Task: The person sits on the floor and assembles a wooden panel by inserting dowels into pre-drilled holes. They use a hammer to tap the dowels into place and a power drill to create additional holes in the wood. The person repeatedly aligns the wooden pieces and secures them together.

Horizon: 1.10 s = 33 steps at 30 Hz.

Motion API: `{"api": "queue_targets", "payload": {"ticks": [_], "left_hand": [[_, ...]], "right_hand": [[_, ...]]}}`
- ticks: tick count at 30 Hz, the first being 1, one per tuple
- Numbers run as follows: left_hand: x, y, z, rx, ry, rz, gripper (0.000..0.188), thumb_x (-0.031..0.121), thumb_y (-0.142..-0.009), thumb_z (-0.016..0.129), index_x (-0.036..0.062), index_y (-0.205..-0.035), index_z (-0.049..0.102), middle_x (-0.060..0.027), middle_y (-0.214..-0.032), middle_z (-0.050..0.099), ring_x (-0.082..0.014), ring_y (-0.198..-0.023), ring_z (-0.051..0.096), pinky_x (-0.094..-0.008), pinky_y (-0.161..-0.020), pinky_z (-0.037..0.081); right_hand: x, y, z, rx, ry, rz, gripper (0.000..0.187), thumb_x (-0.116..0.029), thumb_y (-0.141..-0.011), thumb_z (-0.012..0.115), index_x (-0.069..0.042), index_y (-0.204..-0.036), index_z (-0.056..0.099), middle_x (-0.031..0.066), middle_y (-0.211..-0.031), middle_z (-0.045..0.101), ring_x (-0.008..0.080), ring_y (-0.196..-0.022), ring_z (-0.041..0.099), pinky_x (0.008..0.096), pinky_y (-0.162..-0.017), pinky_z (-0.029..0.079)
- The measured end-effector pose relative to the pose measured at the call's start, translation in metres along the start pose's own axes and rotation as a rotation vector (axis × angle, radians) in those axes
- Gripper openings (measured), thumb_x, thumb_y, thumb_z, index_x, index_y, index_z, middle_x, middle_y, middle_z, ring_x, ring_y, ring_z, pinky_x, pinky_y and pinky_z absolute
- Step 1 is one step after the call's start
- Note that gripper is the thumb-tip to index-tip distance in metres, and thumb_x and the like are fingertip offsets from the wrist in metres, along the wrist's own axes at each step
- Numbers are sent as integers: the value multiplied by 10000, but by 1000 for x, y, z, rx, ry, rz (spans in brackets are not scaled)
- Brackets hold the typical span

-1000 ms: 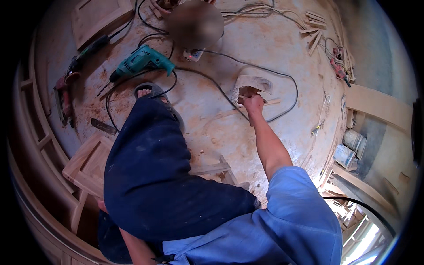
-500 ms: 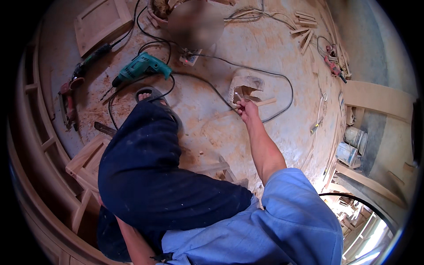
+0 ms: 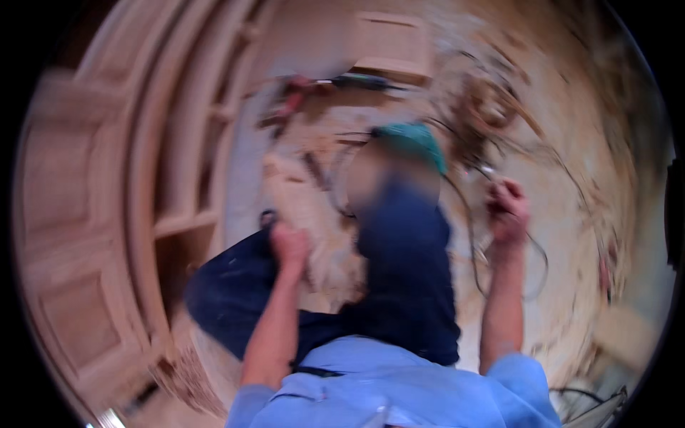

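Observation:
Motion blurs this moment. My left hand [image 3: 291, 246] is beside my bent knee, its fingers curled at the edge of a pale wooden panel [image 3: 289, 182]. My right hand [image 3: 508, 207] is held up over the floor on the right, fingers bent together; whatever they pinch is too smeared to name. Just beyond those fingertips, a small pale block with a reddish glint [image 3: 481, 172] lies among cords. A teal power drill [image 3: 414, 139] rests on the floor ahead of my leg.
Along the left stands a large wooden cabinet frame [image 3: 187, 225] with panelled doors [image 3: 78, 317]. A red and black power tool [image 3: 292, 100] lies near another wooden panel [image 3: 392, 43]. Black cords [image 3: 467, 207] loop over the dusty floor, and a round container [image 3: 492, 103] holds scraps.
The view has swung left toward the cabinet. My right hand has left the hollowed wood block where it held a small white stick. My left hand, hidden before, now shows at the panel.

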<state>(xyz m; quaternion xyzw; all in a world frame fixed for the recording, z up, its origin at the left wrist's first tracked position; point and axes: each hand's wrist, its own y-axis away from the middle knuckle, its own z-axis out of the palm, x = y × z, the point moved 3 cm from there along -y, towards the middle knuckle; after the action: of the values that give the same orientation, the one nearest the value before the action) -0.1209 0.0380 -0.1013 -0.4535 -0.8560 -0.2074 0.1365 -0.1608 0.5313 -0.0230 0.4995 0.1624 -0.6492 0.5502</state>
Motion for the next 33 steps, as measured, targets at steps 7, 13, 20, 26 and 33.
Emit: {"api": "queue_targets", "payload": {"ticks": [7,13,20,26,33], "left_hand": [[53,39,-9,-114,146,-130,354,138,-796,612,-57,-1089,572,-271,-1144,621,-456,-1070,619,-508,-936,497],[61,39,-14,-158,232,-145,378,108,-799,599,-45,-1141,551,-268,-1152,596,-463,-1068,611,-515,-939,496],[61,42,-2,-88,274,-36,560,78,-800,609,-41,-1333,489,-285,-1213,568,-456,-1127,588,-513,-954,493],[63,41,-5,-127,285,-42,588,71,-799,624,-26,-1357,466,-257,-1223,552,-456,-1122,582,-512,-945,497],[63,40,-4,-144,311,-22,593,47,-781,609,-68,-1344,461,-280,-1170,560,-461,-1081,590,-505,-918,512]], "right_hand": [[-79,76,216,-399,536,-390,137,49,-868,708,3,-998,702,48,-802,679,104,-664,609,227,-557,428],[51,71,298,-578,905,-500,79,42,-847,732,-12,-904,734,23,-768,690,44,-681,593,208,-603,476],[153,44,311,-603,1122,-736,124,53,-797,733,-26,-892,720,117,-804,711,194,-682,689,283,-636,536],[173,32,315,-715,1240,-911,121,24,-783,736,-43,-884,720,127,-791,706,263,-668,698,329,-606,541],[161,33,351,-1006,1777,-934,176,-114,-773,633,-18,-917,661,178,-843,676,375,-798,696,467,-688,564]]}}
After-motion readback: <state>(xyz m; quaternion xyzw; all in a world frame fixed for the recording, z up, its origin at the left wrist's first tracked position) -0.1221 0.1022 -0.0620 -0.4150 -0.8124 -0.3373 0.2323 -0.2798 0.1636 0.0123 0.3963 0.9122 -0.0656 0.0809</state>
